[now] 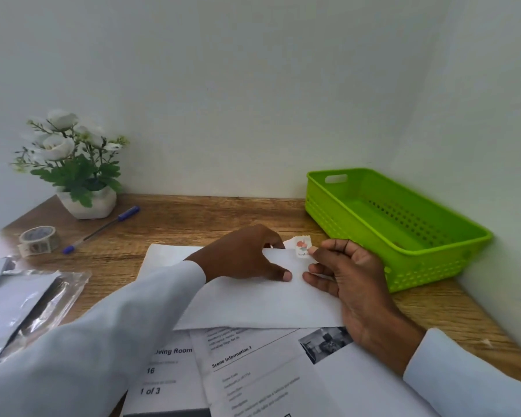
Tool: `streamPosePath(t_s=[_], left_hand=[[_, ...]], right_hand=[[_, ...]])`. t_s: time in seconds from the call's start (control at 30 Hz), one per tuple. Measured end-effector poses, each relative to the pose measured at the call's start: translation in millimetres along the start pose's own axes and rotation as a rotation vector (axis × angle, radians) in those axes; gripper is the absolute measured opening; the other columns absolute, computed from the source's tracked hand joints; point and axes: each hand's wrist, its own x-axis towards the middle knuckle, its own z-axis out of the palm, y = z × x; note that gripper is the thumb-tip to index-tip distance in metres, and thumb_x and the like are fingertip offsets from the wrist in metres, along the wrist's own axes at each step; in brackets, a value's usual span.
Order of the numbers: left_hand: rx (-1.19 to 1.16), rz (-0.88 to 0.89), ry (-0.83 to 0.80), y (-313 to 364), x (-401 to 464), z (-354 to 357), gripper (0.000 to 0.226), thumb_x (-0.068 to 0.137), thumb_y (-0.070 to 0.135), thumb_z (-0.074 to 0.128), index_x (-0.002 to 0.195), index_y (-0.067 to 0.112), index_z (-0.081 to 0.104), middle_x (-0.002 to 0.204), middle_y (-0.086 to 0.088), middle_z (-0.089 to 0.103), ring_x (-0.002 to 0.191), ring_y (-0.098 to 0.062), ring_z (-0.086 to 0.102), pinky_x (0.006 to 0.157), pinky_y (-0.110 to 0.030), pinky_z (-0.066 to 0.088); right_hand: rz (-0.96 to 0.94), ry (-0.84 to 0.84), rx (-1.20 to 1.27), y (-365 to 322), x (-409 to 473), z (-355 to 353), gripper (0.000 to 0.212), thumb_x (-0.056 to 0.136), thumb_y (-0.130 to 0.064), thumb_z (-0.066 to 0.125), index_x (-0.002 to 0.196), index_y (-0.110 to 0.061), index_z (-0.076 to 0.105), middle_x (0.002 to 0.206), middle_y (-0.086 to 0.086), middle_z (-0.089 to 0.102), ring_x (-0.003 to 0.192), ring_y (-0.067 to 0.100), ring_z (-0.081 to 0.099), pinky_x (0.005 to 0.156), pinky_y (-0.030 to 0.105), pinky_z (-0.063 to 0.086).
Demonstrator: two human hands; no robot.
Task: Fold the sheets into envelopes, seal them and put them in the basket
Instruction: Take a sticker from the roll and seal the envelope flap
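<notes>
At the centre of the wooden worktop [211, 218], a folded white envelope [262, 302] is lying over printed sheets [253, 374]. The left hand [241, 254] is pressing it down, fingers curled over its far edge and thumb flat. The right hand [349, 278] is pinching a small patterned sticker [301, 248] onto the envelope's upper corner. At two o'clock, well apart, the green basket [343, 206] is sitting.

Long white sleeves cover both arms to the wrists, leaving left hand [247, 254] and right hand [352, 284] bare
</notes>
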Motion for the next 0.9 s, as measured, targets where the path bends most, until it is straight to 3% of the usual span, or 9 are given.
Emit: streamPosePath(t_s=[0.13,0.23,0.33,0.53,0.67,0.77,0.9], left_hand=[[-0.153,-0.037,0.134,-8.0,-10.9,-3.2,0.016,0.077,0.032,0.081,0.075,0.021,0.069,0.074,0.008,0.067,0.059,-0.003,0.056,0.056,-0.02,0.043],[-0.296,-0.05,0.204,-10.8,-19.3,-2.7,0.011,0.077,0.017,0.081,0.076,0.018,0.07,0.077,0.009,0.072,0.062,-0.003,0.064,0.059,-0.021,0.051],[-0.302,-0.069,0.243,-13.4,-23.9,0.2,0.01,0.078,0.011,0.076,0.084,0.016,0.071,0.082,0.005,0.074,0.071,-0.011,0.069,0.068,-0.033,0.057],[-0.305,-0.099,0.258,-11.3,-22.7,5.7,0.03,0.063,0.021,0.061,0.092,0.027,0.066,0.082,0.006,0.072,0.08,-0.018,0.069,0.078,-0.044,0.057],[-0.209,-0.053,0.29,-5.2,-15.2,18.4,0.023,0.082,0.024,0.07,0.105,0.031,0.069,0.094,0.012,0.071,0.085,-0.01,0.066,0.078,-0.037,0.056],[-0.204,-0.053,0.366,-3.2,-12.4,24.4,0.01,0.088,0.03,0.067,0.094,0.027,0.073,0.089,0.015,0.072,0.08,-0.008,0.066,0.073,-0.034,0.055],[-0.225,-0.073,0.393,-2.4,-11.6,29.3,0.013,0.092,0.031,0.062,0.089,0.026,0.073,0.082,0.015,0.069,0.078,-0.009,0.063,0.072,-0.033,0.05]], right_hand=[[-0.003,-0.04,0.076,-0.1,0.4,1.2,0.014,0.084,0.002,0.071,0.088,-0.009,0.064,0.061,0.0,0.068,0.05,0.01,0.063,0.063,0.033,0.063],[-0.006,-0.048,0.094,0.2,0.5,1.7,0.014,0.084,0.003,0.071,0.087,-0.008,0.064,0.06,0.0,0.068,0.05,0.011,0.063,0.064,0.034,0.063],[-0.026,-0.017,0.099,-0.5,2.4,1.4,0.016,0.084,0.006,0.07,0.084,-0.009,0.063,0.062,0.004,0.068,0.05,0.011,0.063,0.065,0.037,0.063],[-0.017,-0.022,0.053,2.6,4.3,0.4,0.017,0.084,0.005,0.069,0.085,-0.01,0.062,0.059,0.001,0.067,0.051,0.012,0.063,0.068,0.037,0.063],[-0.017,-0.044,0.031,3.9,4.0,1.5,0.016,0.083,0.005,0.07,0.087,-0.009,0.063,0.061,0.0,0.069,0.053,0.012,0.064,0.068,0.036,0.063],[-0.012,-0.052,0.0,4.8,5.2,1.7,0.015,0.083,0.005,0.07,0.09,-0.007,0.064,0.061,0.0,0.069,0.053,0.012,0.064,0.066,0.036,0.064],[-0.007,-0.059,-0.055,5.9,7.7,2.7,0.017,0.081,0.005,0.073,0.09,-0.005,0.064,0.063,0.004,0.07,0.051,0.012,0.064,0.063,0.034,0.064]])
